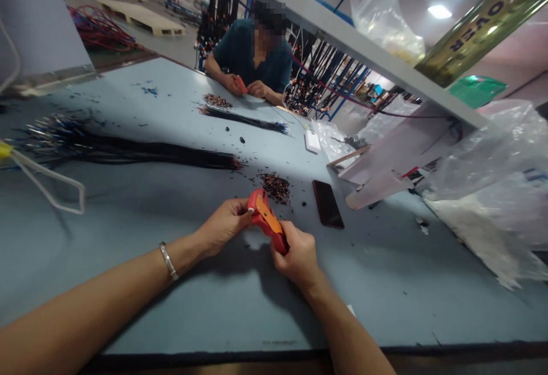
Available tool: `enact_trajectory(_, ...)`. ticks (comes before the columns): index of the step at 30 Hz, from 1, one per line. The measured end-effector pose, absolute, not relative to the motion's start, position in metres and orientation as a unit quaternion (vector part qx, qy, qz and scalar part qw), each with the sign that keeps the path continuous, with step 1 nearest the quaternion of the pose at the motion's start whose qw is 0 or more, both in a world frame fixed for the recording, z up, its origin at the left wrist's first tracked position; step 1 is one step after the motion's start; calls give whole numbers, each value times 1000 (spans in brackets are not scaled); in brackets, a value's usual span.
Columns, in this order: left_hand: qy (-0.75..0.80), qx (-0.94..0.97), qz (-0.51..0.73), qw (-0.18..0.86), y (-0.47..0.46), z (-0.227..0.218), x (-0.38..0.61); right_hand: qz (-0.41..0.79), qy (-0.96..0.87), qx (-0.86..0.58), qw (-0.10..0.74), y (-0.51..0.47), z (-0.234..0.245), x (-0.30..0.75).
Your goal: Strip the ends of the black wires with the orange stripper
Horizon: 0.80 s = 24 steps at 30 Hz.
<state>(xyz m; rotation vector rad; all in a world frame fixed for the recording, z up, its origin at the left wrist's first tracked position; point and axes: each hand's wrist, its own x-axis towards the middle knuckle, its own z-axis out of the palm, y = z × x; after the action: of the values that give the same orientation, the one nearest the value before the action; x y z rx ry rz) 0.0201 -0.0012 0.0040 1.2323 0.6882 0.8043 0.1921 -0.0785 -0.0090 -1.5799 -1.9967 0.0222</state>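
Observation:
My right hand is wrapped round the handles of a red and orange wire stripper. The tool slants up and left over the table, its head at the far end. By that head is my left hand, fingers closed in a pinch; whatever they hold is too small or hidden to make out. Just beyond the tool lies a pile of short copper and black wire scraps. A long bundle of black wires stretches across the table to the left, its near tips coppery.
A phone lies right of the scraps. Across the table, a co-worker holds a red tool near a second wire bundle. A white bent-wire stand juts in at left. Plastic bags crowd the right side.

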Motion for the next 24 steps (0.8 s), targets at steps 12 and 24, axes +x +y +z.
enact_trajectory(12, 393, 562, 379, 621, 2, 12, 20, 399, -591, -535, 453, -81, 7, 190)
enact_trajectory(24, 455, 661, 385, 457, 11, 8, 13, 763, -268, -338, 482, -89, 0, 182)
